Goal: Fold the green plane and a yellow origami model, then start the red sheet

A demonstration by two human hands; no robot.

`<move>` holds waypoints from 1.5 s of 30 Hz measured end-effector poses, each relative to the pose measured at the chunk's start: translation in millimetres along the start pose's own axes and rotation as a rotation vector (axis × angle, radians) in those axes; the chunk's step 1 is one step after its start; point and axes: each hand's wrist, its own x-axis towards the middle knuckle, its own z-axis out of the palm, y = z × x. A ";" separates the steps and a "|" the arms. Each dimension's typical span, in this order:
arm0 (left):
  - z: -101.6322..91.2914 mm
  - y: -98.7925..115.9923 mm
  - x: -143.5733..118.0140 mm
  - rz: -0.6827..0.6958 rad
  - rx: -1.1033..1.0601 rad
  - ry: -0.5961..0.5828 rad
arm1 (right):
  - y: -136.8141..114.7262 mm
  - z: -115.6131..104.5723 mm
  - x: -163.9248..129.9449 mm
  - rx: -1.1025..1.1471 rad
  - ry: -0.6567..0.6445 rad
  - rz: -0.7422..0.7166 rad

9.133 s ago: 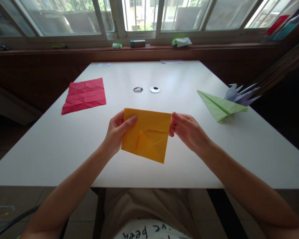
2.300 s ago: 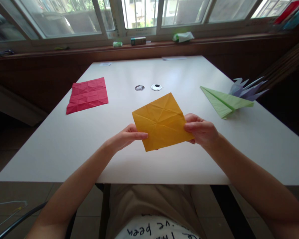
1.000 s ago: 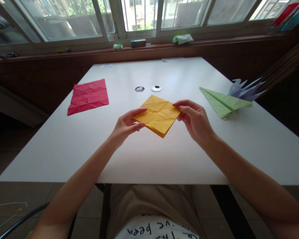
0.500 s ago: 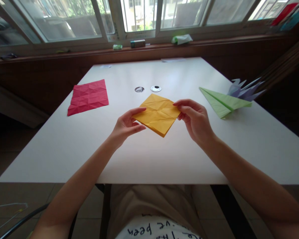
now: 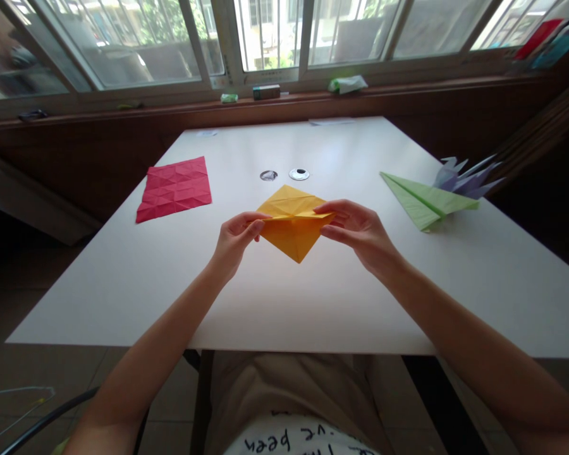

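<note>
A folded yellow origami paper [image 5: 296, 237] is held up above the white table, diamond-shaped with a raised fold running across its middle. My left hand [image 5: 237, 239] pinches its left corner between thumb and fingers. On the opposite side, my right hand [image 5: 355, 226] grips the right corner, thumb below and index finger along the fold. Behind the yellow paper, two round discs [image 5: 298, 174] are set in the tabletop. A creased red paper sheet [image 5: 177, 188] lies flat to the left.
The white table [image 5: 284, 309] stretches to the window wall. Its right side holds a folded light green paper [image 5: 424, 201] and pale purple folded paper [image 5: 467, 178] behind it. Small items, including a green-and-white packet [image 5: 348, 84] and a small box [image 5: 266, 92], sit on the sill.
The yellow paper has turned, and a fold now stands across its middle, with the lower flap facing me. Both hands have shifted their grip on its side corners.
</note>
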 end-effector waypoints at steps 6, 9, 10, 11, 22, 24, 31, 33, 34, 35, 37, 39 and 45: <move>0.3 -2.0 0.3 0.027 -0.005 0.052 | 5.7 2.5 0.0 -0.026 0.084 -0.004; 0.4 -3.6 0.0 0.036 -0.005 0.076 | 9.3 3.4 0.4 -0.031 0.155 0.016; 0.6 -3.9 -0.2 0.038 0.005 0.073 | 10.4 3.5 0.7 -0.030 0.174 0.015; 0.8 -4.0 -0.6 0.037 0.019 0.063 | 11.3 3.3 1.1 -0.029 0.189 0.011; 7.6 -2.7 -5.4 0.067 0.118 0.027 | 11.4 3.3 -3.7 -0.159 0.040 -0.037; 8.7 -2.5 -7.1 0.065 0.138 -0.003 | 9.4 4.7 -5.4 -0.172 0.040 -0.042; 11.8 -3.0 -15.0 0.071 0.224 -0.137 | 4.7 10.8 -11.1 -0.217 0.119 -0.146; 11.9 -2.4 -15.9 0.077 0.232 -0.145 | 4.1 12.2 -12.4 -0.222 0.141 -0.162; 11.8 -2.0 -16.1 0.079 0.233 -0.148 | 3.9 12.7 -12.7 -0.221 0.146 -0.164; 11.6 -1.5 -16.1 0.080 0.230 -0.151 | 3.8 13.0 -12.9 -0.215 0.151 -0.161; 11.5 -0.7 -16.0 0.079 0.215 -0.165 | 3.7 13.3 -12.5 -0.192 0.155 -0.148; 11.5 0.3 -16.0 0.075 0.194 -0.178 | 3.9 13.2 -11.6 -0.157 0.151 -0.129; 12.2 3.4 -15.6 -0.018 0.105 -0.154 | 5.2 11.8 -9.5 -0.103 0.222 -0.130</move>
